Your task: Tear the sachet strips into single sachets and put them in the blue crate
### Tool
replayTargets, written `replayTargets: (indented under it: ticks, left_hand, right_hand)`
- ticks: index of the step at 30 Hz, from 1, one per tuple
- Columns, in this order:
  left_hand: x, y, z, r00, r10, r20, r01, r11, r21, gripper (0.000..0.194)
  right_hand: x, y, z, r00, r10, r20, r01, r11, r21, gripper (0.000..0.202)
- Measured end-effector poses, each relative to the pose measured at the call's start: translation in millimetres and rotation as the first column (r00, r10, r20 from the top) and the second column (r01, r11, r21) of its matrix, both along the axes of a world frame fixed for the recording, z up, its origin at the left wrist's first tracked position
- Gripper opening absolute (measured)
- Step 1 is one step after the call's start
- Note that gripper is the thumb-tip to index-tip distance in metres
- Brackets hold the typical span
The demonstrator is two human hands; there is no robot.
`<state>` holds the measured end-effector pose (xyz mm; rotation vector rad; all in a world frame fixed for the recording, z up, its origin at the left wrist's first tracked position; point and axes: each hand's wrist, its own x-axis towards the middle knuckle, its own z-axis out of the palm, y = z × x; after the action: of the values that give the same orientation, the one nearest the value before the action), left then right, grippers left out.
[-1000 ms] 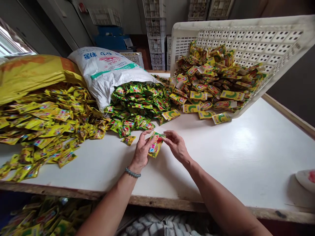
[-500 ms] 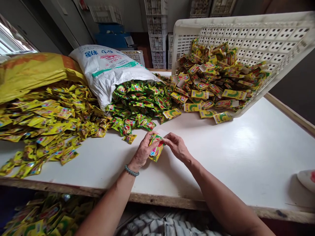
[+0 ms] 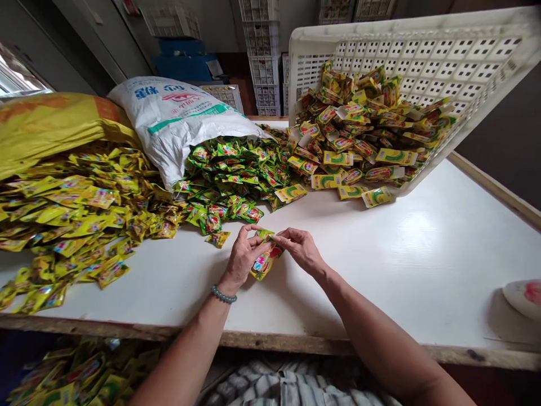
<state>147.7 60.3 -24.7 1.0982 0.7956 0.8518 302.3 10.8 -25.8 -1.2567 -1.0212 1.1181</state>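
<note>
White tabletop (image 3: 372, 270) spreads beneath a tilted crate (image 3: 329, 32), far right. Near centre, the left hand (image 3: 243, 256) grips a small yellow carton (image 3: 262, 262), the right hand's (image 3: 301, 248) fingertips pinching its top; the pale flap raised a moment ago no longer shows, perhaps folded in.

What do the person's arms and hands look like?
The arms show no sleeves, and there are no gloves on the left hand or right hand. A bracelet of round, grey-green beads circles the left wrist. The right wrist looks plain, with nothing worn on it.
</note>
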Motion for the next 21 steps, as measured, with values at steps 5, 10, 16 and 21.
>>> replayTargets:
  ticks: [5,10,16,21]
  left_hand:
    - [0.5,-0.2,1.2,1.000,0.005,-0.022,-0.005,1.000,0.001,0.057]
    - [-0.7,-1.1,4.1,0.999,-0.006,-0.035,0.005,1.000,-0.013,0.054]
    - [-4.3,-2.4,3.7,0.999,0.031,-0.036,-0.031,0.999,-0.015,0.049]
    - [-5.0,0.3,2.5,0.997,0.070,-0.030,-0.069,0.997,0.026,0.047]
  right_hand:
    - [-2.0,3.1,-5.9,0.998,0.002,-0.070,-0.004,0.999,-0.040,0.039]
    - [5.1,2.7,-1.2,0.966,0.008,-0.257,-0.042,0.991,-0.128,0.039]
    - [12.0,-3.7,11.7,0.971,0.117,-0.210,-0.146,0.981,-0.129,0.035]
    - [-4.2,-7.7,1.6,0.981,0.131,-0.140,-0.139,0.989,-0.046,0.041]
